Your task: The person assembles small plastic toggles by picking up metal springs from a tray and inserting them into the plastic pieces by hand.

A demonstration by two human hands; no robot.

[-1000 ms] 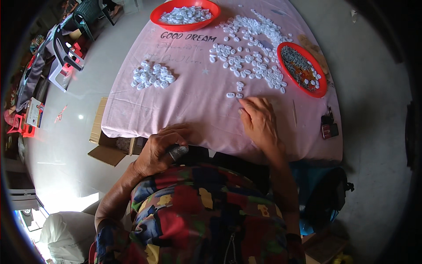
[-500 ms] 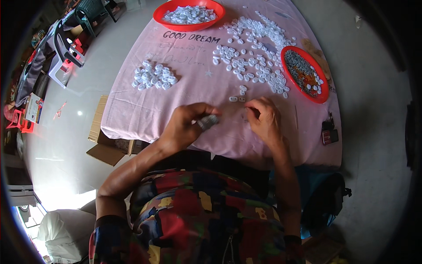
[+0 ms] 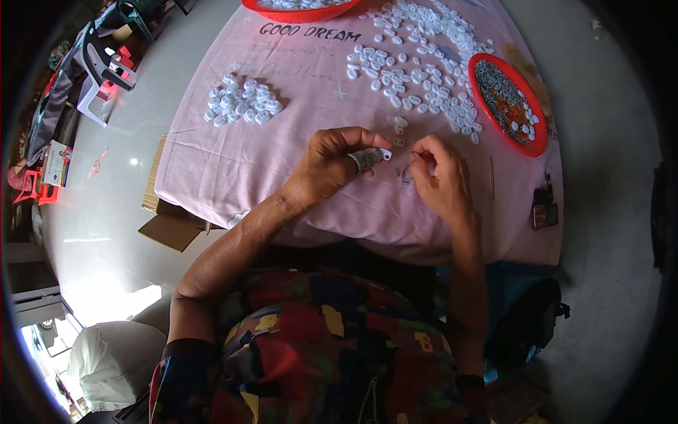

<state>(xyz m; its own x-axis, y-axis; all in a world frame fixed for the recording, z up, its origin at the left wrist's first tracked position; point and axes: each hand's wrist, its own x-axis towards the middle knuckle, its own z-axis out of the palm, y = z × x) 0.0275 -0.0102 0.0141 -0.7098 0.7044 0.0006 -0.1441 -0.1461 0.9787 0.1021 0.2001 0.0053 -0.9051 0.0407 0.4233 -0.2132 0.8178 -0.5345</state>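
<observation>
My left hand (image 3: 326, 166) is closed, with a small white plastic piece (image 3: 386, 154) pinched at its fingertips. A grey, rough-looking wrap or bundle (image 3: 366, 160) shows at its fingers; I cannot tell which. Facing it, my right hand (image 3: 443, 177) is closed around several thin grey metal pieces (image 3: 405, 174), whose ends stick out below the fingers. The two hands are apart above the pink cloth. Just beyond them, a few loose white pieces (image 3: 400, 121) lie in a short column.
Heaped white pieces (image 3: 242, 99) lie at left, with more scattered (image 3: 417, 78) at far right. A red tray (image 3: 540, 143) holds grey metal bits and white pieces; a red basin (image 3: 304, 15) stands at the back. A thin stick (image 3: 492, 177) and a dark red object (image 3: 544, 215) lie rightward.
My left hand has moved right and up and now holds a white piece taken from the small group. My right hand has shifted slightly right, and the head view has tilted.
</observation>
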